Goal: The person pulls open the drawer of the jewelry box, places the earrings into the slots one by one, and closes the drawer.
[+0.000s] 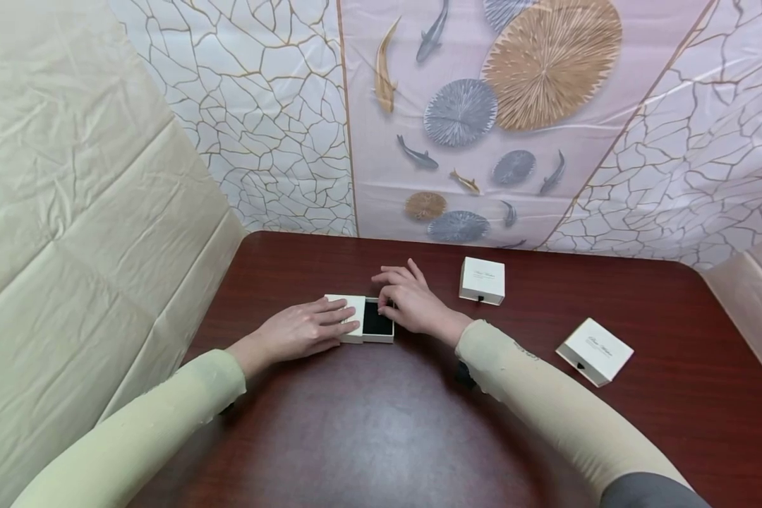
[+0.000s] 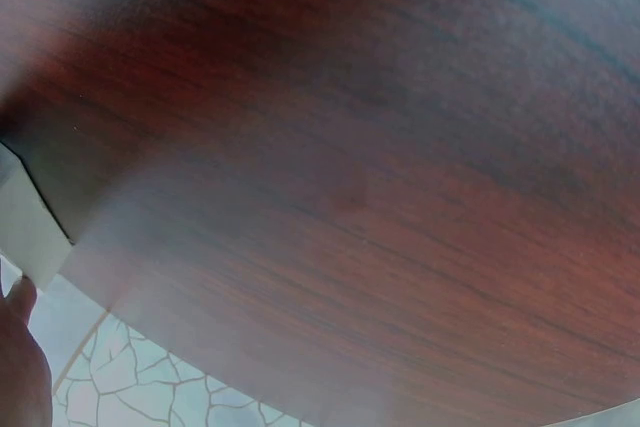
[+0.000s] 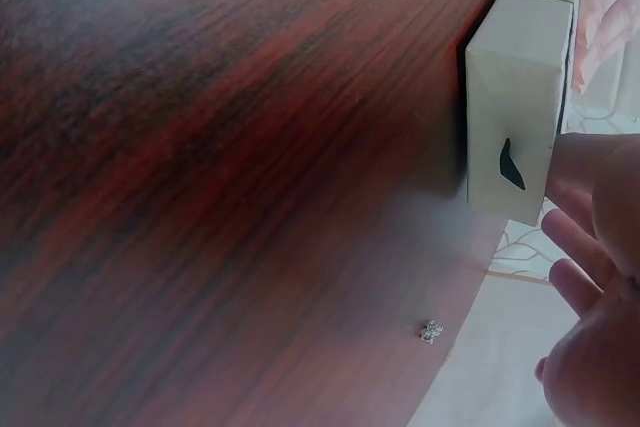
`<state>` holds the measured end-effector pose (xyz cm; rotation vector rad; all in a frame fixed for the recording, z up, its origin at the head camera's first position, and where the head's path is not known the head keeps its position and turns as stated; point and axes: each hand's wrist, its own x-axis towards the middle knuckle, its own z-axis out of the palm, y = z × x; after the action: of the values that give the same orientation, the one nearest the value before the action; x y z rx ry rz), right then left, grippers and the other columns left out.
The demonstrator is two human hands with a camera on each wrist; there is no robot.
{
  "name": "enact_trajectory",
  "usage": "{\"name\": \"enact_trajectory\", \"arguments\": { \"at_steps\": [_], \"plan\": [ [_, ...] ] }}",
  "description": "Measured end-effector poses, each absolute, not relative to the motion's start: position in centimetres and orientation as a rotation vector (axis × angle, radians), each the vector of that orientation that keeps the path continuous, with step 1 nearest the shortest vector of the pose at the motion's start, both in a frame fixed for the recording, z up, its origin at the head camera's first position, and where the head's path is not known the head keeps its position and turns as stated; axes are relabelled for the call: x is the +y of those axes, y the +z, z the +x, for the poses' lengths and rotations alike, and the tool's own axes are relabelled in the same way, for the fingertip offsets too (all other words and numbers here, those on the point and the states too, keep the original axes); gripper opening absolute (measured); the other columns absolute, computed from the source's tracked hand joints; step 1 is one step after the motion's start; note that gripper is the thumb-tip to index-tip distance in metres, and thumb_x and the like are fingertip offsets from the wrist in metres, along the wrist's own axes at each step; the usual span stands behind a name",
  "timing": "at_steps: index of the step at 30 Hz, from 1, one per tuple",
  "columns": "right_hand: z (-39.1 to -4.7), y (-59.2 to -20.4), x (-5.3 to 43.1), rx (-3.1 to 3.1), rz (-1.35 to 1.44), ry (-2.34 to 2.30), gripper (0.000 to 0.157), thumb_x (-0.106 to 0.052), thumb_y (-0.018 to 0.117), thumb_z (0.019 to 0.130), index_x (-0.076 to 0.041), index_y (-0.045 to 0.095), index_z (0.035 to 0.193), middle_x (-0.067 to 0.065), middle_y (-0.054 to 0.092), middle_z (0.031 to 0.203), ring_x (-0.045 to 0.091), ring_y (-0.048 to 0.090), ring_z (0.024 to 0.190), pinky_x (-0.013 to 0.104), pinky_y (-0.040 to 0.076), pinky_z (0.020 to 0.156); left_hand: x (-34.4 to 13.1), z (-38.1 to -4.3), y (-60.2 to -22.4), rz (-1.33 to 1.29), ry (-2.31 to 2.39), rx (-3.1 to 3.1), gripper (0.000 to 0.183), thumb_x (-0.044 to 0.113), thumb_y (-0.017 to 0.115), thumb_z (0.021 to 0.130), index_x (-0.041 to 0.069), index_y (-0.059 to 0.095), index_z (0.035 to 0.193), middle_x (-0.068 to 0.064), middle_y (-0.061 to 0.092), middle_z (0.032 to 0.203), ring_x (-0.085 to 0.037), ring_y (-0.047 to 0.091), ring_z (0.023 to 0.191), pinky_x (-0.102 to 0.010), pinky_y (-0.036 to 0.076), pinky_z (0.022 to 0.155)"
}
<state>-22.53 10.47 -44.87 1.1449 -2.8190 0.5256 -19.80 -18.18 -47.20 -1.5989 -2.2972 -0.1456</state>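
In the head view, a small white slide-out box (image 1: 353,337) lies on the table with its drawer pulled out to the right, showing a black insert (image 1: 376,324). My left hand (image 1: 301,330) holds the box's cover, with fingers across the top and the thumb at its near side. Over the drawer is my right hand (image 1: 413,303), thumb and index finger bent down together at the insert, the other fingers raised. Whether they pinch something I cannot tell. A dark pull tab (image 3: 512,165) shows on the drawer's end in the right wrist view.
Two more white boxes, a far one (image 1: 482,279) and a nearer one (image 1: 595,351), lie to the right on the dark red table (image 1: 355,437). In the right wrist view, a tiny silvery ornament (image 3: 430,331) lies near the table's edge. Patterned cloth (image 1: 279,127) hangs behind the table.
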Motion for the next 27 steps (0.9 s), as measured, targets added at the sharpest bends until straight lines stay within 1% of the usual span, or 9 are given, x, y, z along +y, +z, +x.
{"name": "enact_trajectory", "arguments": {
  "at_steps": [5,8,12,19,27],
  "plan": [
    [-22.5,-44.7,10.2,-2.803,1.134,0.471,0.018,-0.015,0.084,0.093,-0.015,0.072,0.080,0.012,0.065,0.145,0.038,0.045,0.150,0.072,0.015,0.126,-18.3,-19.8,-47.2,-1.599,-0.140,-2.283,0.050,0.024,0.086,0.092,0.012,0.073,0.139,-0.013,0.071,0.140,-0.032,0.065,0.134,-0.051,0.053,0.110],
    [-22.5,-44.6,10.1,-2.798,1.132,0.434,0.018,-0.015,0.085,0.092,-0.015,0.073,0.079,0.011,0.066,0.145,0.037,0.046,0.149,0.072,0.018,0.126,-18.3,-19.8,-47.3,-1.599,-0.139,-2.280,0.051,0.025,0.086,0.091,0.012,0.073,0.139,-0.013,0.071,0.140,-0.032,0.065,0.134,-0.051,0.053,0.110],
    [-22.4,-44.4,10.1,-2.806,1.128,0.428,0.017,-0.016,0.085,0.092,-0.016,0.073,0.080,0.011,0.065,0.146,0.037,0.045,0.149,0.072,0.017,0.126,-18.2,-19.8,-47.3,-1.598,-0.134,-2.277,0.050,0.024,0.086,0.092,0.013,0.073,0.139,-0.013,0.071,0.140,-0.032,0.065,0.134,-0.050,0.054,0.110],
    [-22.6,-43.6,11.0,-2.787,1.114,0.510,0.010,-0.019,0.084,0.092,-0.014,0.076,0.089,0.011,0.065,0.146,0.037,0.045,0.150,0.071,0.014,0.127,-18.2,-19.7,-47.2,-1.605,-0.159,-2.271,0.047,0.023,0.086,0.092,0.015,0.076,0.137,-0.011,0.072,0.139,-0.031,0.065,0.134,-0.051,0.054,0.109],
    [-24.0,-42.2,12.9,-2.782,1.064,0.505,0.008,-0.017,0.083,0.093,-0.013,0.076,0.096,0.013,0.063,0.147,0.037,0.044,0.150,0.069,0.012,0.128,-18.1,-19.7,-47.3,-1.606,-0.167,-2.273,0.048,0.022,0.086,0.092,0.013,0.074,0.138,-0.012,0.071,0.140,-0.032,0.065,0.134,-0.051,0.054,0.109]
  ]
}}
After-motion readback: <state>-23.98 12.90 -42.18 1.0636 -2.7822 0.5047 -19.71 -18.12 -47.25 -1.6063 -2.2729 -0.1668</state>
